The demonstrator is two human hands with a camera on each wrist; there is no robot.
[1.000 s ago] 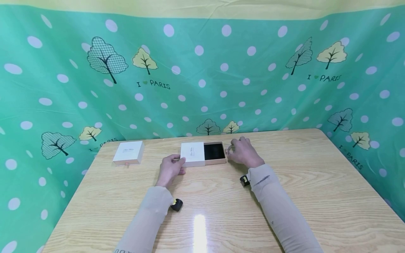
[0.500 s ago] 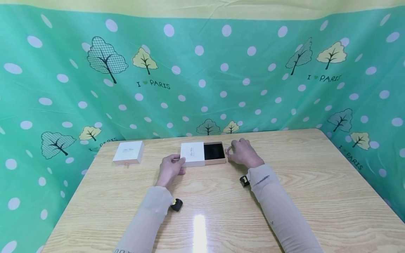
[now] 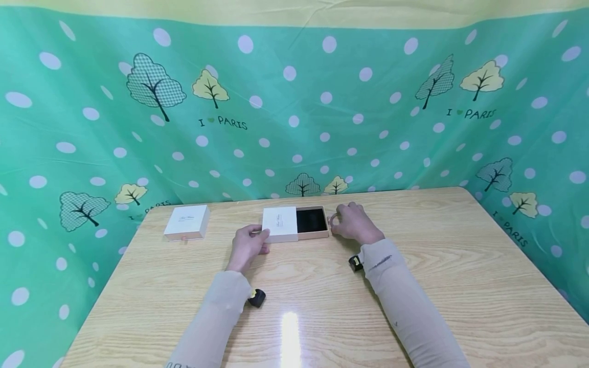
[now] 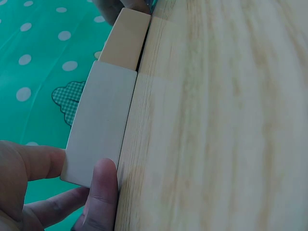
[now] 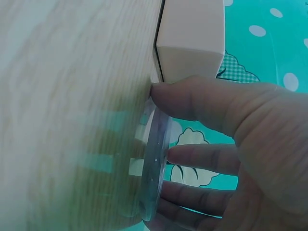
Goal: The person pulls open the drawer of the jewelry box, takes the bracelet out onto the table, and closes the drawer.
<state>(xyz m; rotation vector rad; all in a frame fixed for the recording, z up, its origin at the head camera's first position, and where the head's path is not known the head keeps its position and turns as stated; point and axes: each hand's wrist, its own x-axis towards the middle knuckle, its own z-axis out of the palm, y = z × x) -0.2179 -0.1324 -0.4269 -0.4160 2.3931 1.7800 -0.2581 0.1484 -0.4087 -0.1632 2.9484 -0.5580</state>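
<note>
Head view: a white box sleeve [image 3: 279,225] is placed close to the far edge of the wooden table [image 3: 303,286], a little to the left of the middle of this edge.
Drawer: the drawer [image 3: 314,235] is seen partly out of the sleeve, on the side of the table's right edge; its inside is lined in black.
Left hand: by the left hand [image 3: 247,249], the near left corner of the sleeve is gripped; one digit is pressed on the top and another on the front face, as is shown in the left wrist view.
Right hand: by the right hand [image 3: 353,225], a greyish ring-like piece [image 5: 156,159] is pinched between thumb and fingers, just beside the right end of the drawer; whether the drawer is touched by it cannot be told.
Second box: another white box [image 3: 186,224], with a small pinkish tab at its front, is set near the far left corner of the table, well apart from both hands.
Cloth: behind the far edge, a green dotted cloth [image 3: 294,102] is hung, printed with trees and words.
Wrists: under each pale cuff, a black device [image 3: 256,298] is worn.
</note>
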